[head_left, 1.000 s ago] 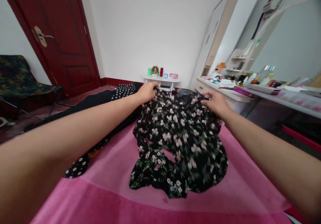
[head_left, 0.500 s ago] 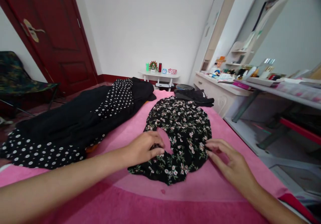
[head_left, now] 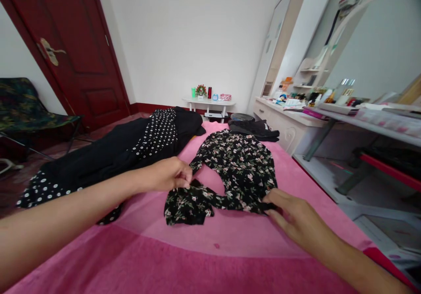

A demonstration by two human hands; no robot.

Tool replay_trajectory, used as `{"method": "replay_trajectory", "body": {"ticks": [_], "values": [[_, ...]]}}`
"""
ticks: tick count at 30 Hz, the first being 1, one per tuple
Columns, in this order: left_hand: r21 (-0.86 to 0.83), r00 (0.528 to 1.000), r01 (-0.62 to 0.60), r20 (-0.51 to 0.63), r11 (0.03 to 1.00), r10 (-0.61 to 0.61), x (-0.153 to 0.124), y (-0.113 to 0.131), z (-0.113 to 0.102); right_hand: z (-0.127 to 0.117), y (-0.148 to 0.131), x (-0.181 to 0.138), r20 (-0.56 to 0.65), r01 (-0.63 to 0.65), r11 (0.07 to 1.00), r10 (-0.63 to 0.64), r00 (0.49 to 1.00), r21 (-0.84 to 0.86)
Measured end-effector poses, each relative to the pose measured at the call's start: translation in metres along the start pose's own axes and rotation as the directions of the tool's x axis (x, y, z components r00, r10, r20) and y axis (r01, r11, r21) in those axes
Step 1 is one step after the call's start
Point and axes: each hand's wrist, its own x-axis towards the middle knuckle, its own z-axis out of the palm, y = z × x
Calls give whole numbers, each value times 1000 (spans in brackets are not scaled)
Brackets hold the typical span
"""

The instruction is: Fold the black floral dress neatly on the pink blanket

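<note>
Bed (head_left: 250,241): the pink cover carries all the clothes.
Polka-dot dress (head_left: 108,158): black, spread long on my left, just beside the floral garment and clear of both hands.
Floral garment (head_left: 240,171): black with small flowers, in the middle of the bed before me, one sleeve bunched toward my left.
Handling: I judge it thin, light and limp. It will crumple and slide on the cover, so a seam or sleeve edge is the place to grip.
Left hand (head_left: 167,175): fingertips pinched together on the bunched sleeve.
Right hand (head_left: 292,217): fingers stretched flat, pressing the near right edge, gripping nothing.
</note>
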Motion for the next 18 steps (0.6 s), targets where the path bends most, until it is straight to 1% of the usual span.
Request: {"method": "replay_trajectory", "body": {"ticks": [2,3,5,6,8,10,12,14,16,18], "values": [[-24,999,49,-13,998,-49,-2,-10,-13,-13,4,0,-2,-16,1000,16,1000,-3],[-20,997,66,-42,998,-67,-2,-13,-15,-17,8,0,-2,-34,999,34,999,-33],[16,990,76,-124,997,-73,1,-14,-11,-23,16,-2,4,-91,985,93,996,-147],[40,986,61,-158,997,-54,4,-12,-6,-25,18,-2,-2,-127,968,130,992,-214],[71,984,-21,-175,997,33,11,-2,8,-23,15,-3,-40,-181,934,177,983,-310],[71,978,-149,-138,986,158,21,12,24,-17,2,-5,-35,-156,938,153,988,-309],[50,961,-257,-95,965,261,30,25,38,-8,-17,-7,64,-61,965,80,995,-256],[55,950,-298,-81,953,302,37,35,50,1,-32,-9,192,14,979,26,981,-201],[84,949,-297,-87,951,304,43,39,60,2,-36,-10,257,3,983,45,965,-183],[110,949,-295,-83,949,305,47,39,66,-11,-29,-9,278,-68,989,104,955,-135]]}}
